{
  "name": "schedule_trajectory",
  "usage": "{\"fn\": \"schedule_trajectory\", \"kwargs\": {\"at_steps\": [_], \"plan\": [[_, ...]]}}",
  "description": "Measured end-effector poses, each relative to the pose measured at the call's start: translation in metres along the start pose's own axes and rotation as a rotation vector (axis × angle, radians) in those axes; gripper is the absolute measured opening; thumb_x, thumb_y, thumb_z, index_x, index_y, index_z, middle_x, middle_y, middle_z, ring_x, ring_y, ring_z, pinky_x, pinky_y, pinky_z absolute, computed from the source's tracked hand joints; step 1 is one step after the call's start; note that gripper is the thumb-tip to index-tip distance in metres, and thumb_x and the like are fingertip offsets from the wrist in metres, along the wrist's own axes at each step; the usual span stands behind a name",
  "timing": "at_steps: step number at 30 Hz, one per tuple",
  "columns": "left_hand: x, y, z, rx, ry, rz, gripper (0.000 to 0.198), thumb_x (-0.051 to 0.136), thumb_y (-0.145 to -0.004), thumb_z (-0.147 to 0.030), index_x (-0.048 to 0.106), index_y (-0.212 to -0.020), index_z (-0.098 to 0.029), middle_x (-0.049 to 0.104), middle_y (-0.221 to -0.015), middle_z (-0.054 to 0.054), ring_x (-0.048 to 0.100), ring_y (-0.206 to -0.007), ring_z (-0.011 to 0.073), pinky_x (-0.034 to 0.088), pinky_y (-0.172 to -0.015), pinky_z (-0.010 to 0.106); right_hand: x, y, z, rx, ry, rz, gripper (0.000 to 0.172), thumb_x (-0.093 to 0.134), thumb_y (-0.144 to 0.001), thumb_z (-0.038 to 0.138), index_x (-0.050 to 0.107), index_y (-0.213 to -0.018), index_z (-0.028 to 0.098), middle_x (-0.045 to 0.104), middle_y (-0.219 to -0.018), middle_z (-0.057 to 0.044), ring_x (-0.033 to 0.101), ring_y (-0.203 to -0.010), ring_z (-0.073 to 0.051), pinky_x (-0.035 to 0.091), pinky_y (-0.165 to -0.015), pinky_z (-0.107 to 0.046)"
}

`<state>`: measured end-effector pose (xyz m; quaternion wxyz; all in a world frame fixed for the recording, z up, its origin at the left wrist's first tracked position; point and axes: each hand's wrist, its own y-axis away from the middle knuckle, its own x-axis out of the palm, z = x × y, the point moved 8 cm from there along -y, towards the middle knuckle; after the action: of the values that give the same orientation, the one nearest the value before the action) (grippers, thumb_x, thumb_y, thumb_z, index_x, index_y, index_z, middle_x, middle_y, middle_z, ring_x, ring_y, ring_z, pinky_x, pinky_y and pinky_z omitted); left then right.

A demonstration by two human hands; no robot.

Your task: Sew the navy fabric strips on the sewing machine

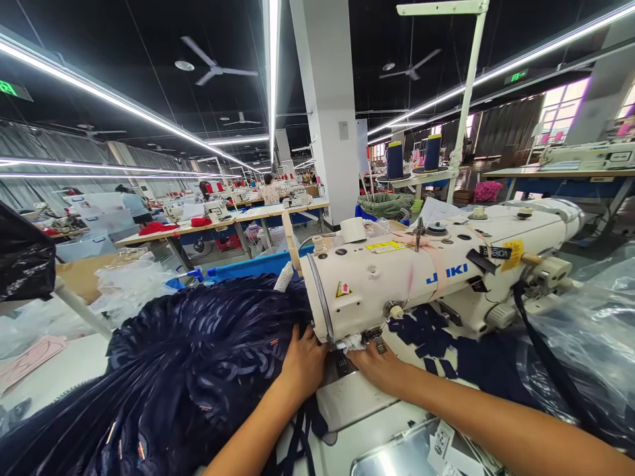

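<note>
A white JUKI sewing machine [377, 284] stands before me. Close to its needle area, my left hand [303, 362] is closed at the edge of a large heap of navy fabric pieces [198, 357], gripping navy fabric. From the right, my right hand [376, 367] reaches under the machine head, with its fingertips by the presser foot. Its fingers are pressed together, and whatever they pinch is hidden. Narrow navy strips [300, 436] hang below my left hand.
Small navy cut pieces [421, 334] lie behind my right forearm. Clear plastic sheeting [590, 337] covers the right side. A metal tray [391, 456] with paper labels is near the front. Navy thread cones [395, 160] stand behind the machine. People work at farther tables.
</note>
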<state>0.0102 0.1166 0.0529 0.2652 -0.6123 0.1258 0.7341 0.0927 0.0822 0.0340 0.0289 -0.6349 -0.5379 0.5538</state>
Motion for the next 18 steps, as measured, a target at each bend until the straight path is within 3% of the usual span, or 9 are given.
{"fn": "schedule_trajectory", "kwargs": {"at_steps": [6, 10, 13, 16, 18], "plan": [[-0.006, 0.002, -0.008, -0.036, 0.006, -0.004, 0.033, 0.047, -0.069, -0.005, 0.063, -0.096, -0.013, 0.062, -0.102, 0.016, 0.049, -0.105, 0.0309, 0.026, -0.095, 0.057, 0.014, -0.003, -0.001, 0.009, -0.095, 0.219, 0.035, 0.037, -0.076, -0.002, 0.062, -0.092, 0.015, 0.064, -0.069, -0.008, 0.059, -0.065, -0.024, 0.046, -0.063, -0.034], [-0.030, 0.033, -0.023, -0.002, 0.106, -0.050, 0.030, 0.048, -0.070, -0.006, 0.062, -0.094, -0.017, 0.067, -0.088, 0.006, 0.058, -0.089, 0.0224, 0.032, -0.096, 0.048, 0.016, -0.003, -0.005, 0.062, -0.198, 0.325, 0.034, 0.034, -0.081, 0.002, 0.064, -0.092, 0.014, 0.067, -0.078, -0.010, 0.060, -0.073, -0.025, 0.046, -0.065, -0.035], [-0.078, 0.081, -0.011, 0.048, 0.170, -0.349, 0.026, 0.042, -0.078, -0.006, 0.059, -0.094, -0.018, 0.066, -0.085, 0.003, 0.060, -0.076, 0.0154, 0.040, -0.089, 0.038, 0.018, -0.002, -0.005, 0.067, -0.238, 0.355, 0.036, 0.033, -0.080, 0.001, 0.065, -0.089, 0.014, 0.067, -0.081, -0.011, 0.060, -0.073, -0.024, 0.045, -0.065, -0.034], [-0.121, 0.144, 0.020, -0.047, -0.041, -0.705, 0.018, 0.042, -0.083, -0.010, 0.058, -0.089, -0.015, 0.063, -0.087, 0.007, 0.058, -0.077, 0.0170, 0.046, -0.072, 0.031, 0.018, -0.001, -0.004, 0.064, -0.252, 0.332, 0.035, 0.034, -0.079, 0.000, 0.065, -0.085, 0.014, 0.067, -0.078, -0.011, 0.060, -0.071, -0.024, 0.044, -0.063, -0.033], [-0.125, 0.170, 0.033, -0.068, -0.211, -0.719, 0.022, 0.040, -0.082, -0.007, 0.058, -0.092, -0.015, 0.062, -0.093, 0.010, 0.058, -0.081, 0.0188, 0.047, -0.071, 0.031, 0.016, -0.001, -0.003, 0.064, -0.244, 0.309, 0.034, 0.035, -0.078, 0.000, 0.065, -0.085, 0.014, 0.067, -0.077, -0.012, 0.060, -0.072, -0.025, 0.044, -0.061, -0.033]]}}
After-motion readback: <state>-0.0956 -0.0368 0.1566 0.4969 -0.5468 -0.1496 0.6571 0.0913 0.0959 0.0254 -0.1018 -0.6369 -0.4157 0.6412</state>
